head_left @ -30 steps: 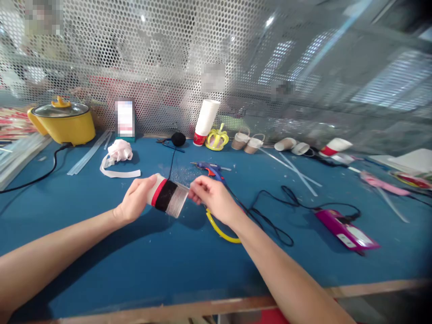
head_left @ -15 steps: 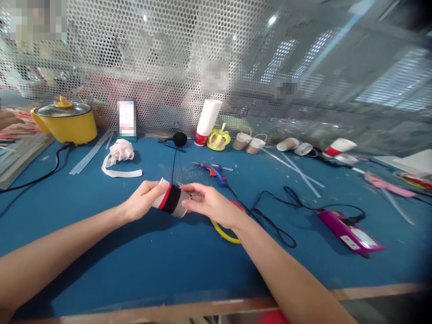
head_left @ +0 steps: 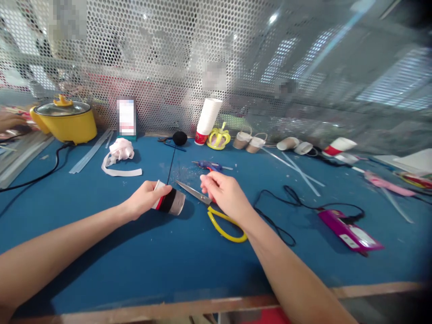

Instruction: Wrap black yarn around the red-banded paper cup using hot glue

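Note:
My left hand (head_left: 144, 201) grips a paper cup (head_left: 177, 202) tipped on its side, thumb on top near the white rim. Black yarn is wound in a band round the cup beside a red stripe. A strand runs from it back to the black yarn ball (head_left: 180, 138). My right hand (head_left: 224, 189) is over the scissors (head_left: 199, 194), its fingers curled in; whether anything is between them is hidden. The scissors lie with blades pointing left and yellow handle (head_left: 229, 234) showing. Just behind that hand lies a blue glue gun (head_left: 207, 166), its grip covered.
A yellow electric pot (head_left: 69, 126), crumpled white ribbon (head_left: 121, 150) and a phone (head_left: 127, 118) are at left. Stacked cups (head_left: 207, 119), a yellow crown-shaped piece (head_left: 218, 137) and small baskets (head_left: 255, 144) line the back. A purple power strip (head_left: 351, 231) with cord lies right.
My right hand has let go of the cup and moved right, over the scissors. My left hand keeps the cup, now slightly lower, and the scissors' blades show.

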Tool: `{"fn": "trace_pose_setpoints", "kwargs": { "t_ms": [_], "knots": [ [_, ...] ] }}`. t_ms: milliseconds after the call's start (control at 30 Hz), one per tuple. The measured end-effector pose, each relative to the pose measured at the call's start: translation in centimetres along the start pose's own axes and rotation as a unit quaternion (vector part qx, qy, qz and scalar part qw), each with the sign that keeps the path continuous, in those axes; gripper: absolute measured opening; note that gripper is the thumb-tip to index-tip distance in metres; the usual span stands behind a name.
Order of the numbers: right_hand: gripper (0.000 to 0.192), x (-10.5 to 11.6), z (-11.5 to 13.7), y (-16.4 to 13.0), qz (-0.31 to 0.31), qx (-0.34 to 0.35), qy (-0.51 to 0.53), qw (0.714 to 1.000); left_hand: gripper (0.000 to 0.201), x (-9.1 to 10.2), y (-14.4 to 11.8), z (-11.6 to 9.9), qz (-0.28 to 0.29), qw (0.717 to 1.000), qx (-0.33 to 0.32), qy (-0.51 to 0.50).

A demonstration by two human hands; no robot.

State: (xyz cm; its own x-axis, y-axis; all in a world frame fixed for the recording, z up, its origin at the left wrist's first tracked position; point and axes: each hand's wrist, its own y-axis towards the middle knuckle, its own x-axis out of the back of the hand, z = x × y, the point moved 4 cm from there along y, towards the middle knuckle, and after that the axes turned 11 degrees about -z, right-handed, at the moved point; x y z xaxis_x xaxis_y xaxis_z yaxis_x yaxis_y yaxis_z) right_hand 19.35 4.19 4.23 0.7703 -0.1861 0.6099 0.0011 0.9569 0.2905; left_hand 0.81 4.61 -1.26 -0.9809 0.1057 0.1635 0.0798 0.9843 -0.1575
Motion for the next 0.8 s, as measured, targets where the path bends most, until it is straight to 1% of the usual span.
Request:
{"fn": "trace_pose_setpoints", "kwargs": {
  "t_ms": [100,167,233,267,300,400,533,567,633,667,733,800],
  "knots": [
    [0.008,-1.0,0.1,-0.3,0.025,0.025,0.045,0.998,0.039,0.0,0.0,-0.1,-0.005,1.000,-0.012,0.016],
    [0.014,-2.2,-0.1,-0.8,0.080,0.009,0.075,0.994,0.039,0.0,-0.1,-0.4,-0.010,1.000,-0.022,0.016],
    [0.017,-3.5,-0.6,-1.4,0.147,-0.046,0.085,0.984,0.038,-0.1,-0.3,-0.6,-0.008,0.999,-0.033,0.010],
    [0.018,-3.9,-0.8,-1.6,0.169,-0.073,0.081,0.980,0.038,-0.1,-0.4,-0.7,-0.007,0.999,-0.040,0.010],
    [0.021,-4.1,-1.0,-1.8,0.179,-0.093,0.073,0.977,0.038,-0.1,-0.5,-0.8,-0.006,0.999,-0.049,0.013],
    [0.024,-4.0,-1.2,-1.6,0.163,-0.112,0.070,0.978,0.040,-0.1,-0.6,-0.9,-0.011,0.996,-0.081,0.034],
    [0.023,-3.5,-1.2,-1.2,0.126,-0.130,0.119,0.976,0.039,0.2,-0.4,-0.8,-0.030,0.993,-0.101,0.047],
    [0.027,-3.6,-1.2,-1.3,0.132,-0.138,0.123,0.974,0.039,0.2,-0.4,-0.8,-0.031,0.993,-0.103,0.047],
    [0.033,-4.1,-1.1,-1.7,0.163,-0.147,0.117,0.969,0.039,0.1,-0.5,-0.7,-0.028,0.993,-0.108,0.045],
    [0.034,-4.3,-1.0,-1.8,0.177,-0.143,0.109,0.968,0.039,0.0,-0.6,-0.7,-0.025,0.993,-0.109,0.043],
    [0.031,-4.3,-0.7,-1.9,0.185,-0.122,0.091,0.971,0.038,0.0,-0.6,-0.7,-0.029,0.993,-0.105,0.040],
    [0.028,-3.7,-0.6,-1.4,0.162,-0.097,0.053,0.981,0.038,0.1,-0.4,-0.6,-0.040,0.995,-0.088,0.038]
  ]
}}
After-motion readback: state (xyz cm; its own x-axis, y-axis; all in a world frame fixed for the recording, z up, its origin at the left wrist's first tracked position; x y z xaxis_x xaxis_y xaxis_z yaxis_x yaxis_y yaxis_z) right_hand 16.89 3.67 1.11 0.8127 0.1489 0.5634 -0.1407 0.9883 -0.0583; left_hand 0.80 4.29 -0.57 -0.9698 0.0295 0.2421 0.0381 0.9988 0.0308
